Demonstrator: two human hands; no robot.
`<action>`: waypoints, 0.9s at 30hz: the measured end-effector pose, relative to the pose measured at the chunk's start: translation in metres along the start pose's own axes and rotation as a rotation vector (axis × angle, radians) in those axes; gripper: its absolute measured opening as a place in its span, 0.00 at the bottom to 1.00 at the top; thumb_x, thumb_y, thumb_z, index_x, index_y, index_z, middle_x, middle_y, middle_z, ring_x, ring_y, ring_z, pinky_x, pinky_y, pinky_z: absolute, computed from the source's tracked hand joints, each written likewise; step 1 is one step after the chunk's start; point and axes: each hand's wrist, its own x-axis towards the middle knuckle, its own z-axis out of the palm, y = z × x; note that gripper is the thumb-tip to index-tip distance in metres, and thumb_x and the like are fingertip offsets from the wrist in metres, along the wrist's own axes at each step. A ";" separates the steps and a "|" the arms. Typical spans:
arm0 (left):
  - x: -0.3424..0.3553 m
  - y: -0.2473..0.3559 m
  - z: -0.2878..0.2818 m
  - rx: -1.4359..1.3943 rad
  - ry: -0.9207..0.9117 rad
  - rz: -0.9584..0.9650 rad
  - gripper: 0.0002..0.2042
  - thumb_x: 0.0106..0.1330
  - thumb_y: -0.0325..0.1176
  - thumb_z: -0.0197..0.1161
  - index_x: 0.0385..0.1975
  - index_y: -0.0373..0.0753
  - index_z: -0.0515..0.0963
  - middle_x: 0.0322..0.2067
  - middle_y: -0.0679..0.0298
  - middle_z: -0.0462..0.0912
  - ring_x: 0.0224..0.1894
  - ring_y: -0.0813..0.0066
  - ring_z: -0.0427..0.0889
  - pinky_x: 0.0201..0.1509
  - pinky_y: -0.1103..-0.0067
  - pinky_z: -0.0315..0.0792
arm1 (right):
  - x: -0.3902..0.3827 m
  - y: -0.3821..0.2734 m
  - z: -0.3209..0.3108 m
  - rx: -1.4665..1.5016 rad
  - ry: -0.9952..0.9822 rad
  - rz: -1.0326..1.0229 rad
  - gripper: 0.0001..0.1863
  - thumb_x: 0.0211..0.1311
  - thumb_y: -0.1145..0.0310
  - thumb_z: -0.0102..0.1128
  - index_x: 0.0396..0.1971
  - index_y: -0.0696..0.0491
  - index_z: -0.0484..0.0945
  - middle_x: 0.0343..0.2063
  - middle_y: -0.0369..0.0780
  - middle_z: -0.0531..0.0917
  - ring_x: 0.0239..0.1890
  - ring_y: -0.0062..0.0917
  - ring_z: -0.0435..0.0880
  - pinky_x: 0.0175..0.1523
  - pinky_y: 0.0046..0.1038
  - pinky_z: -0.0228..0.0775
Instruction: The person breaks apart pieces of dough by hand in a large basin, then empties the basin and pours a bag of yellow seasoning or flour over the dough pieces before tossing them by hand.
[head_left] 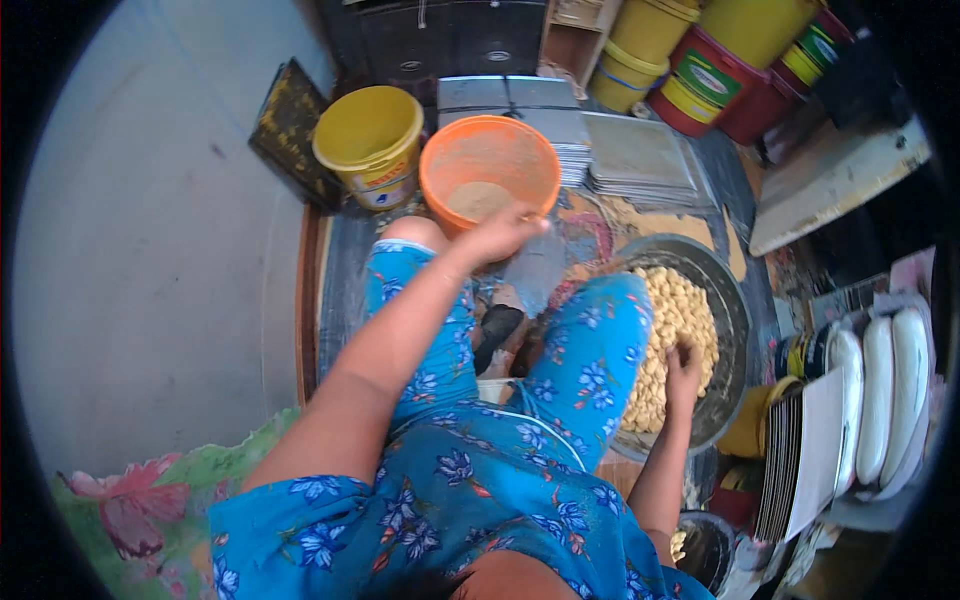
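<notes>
My left hand is by the near rim of an orange bucket, its fingers curled closed. Whatever they may hold is too small or hidden to make out. Pale powder lies in the bottom of that bucket. Over on the right, my right hand reaches over a wide dark basin, fingers slightly apart and touching a heap of small light-brown lumps, like dough balls. My right knee partly covers the basin's left side.
A yellow bucket stands left of the orange one. Behind are stacked metal trays and several yellow and red buckets. At right are filled clear bags and stacked boards. A dark bowl sits near my right elbow.
</notes>
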 end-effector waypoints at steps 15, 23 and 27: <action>-0.081 -0.060 0.054 -1.150 0.185 0.038 0.25 0.69 0.48 0.38 0.60 0.40 0.56 0.60 0.62 0.60 0.61 0.69 0.59 0.63 0.70 0.54 | -0.035 -0.173 0.273 0.020 -0.541 -0.421 0.27 0.65 0.57 0.37 0.57 0.61 0.60 0.57 0.53 0.64 0.61 0.40 0.59 0.64 0.35 0.47; -0.090 -0.070 0.041 -0.974 0.057 -0.059 0.32 0.65 0.61 0.32 0.61 0.44 0.57 0.61 0.65 0.59 0.61 0.70 0.59 0.61 0.72 0.54 | -0.028 -0.128 0.314 0.462 -0.529 0.266 0.31 0.66 0.49 0.32 0.56 0.62 0.61 0.54 0.48 0.68 0.55 0.33 0.65 0.61 0.30 0.51; -0.052 -0.120 0.020 -0.927 0.466 -0.407 0.30 0.65 0.60 0.34 0.60 0.47 0.58 0.56 0.65 0.66 0.54 0.73 0.66 0.55 0.77 0.60 | -0.092 -0.146 0.309 0.191 -0.717 0.136 0.37 0.64 0.43 0.25 0.65 0.54 0.40 0.66 0.45 0.43 0.68 0.31 0.42 0.67 0.29 0.37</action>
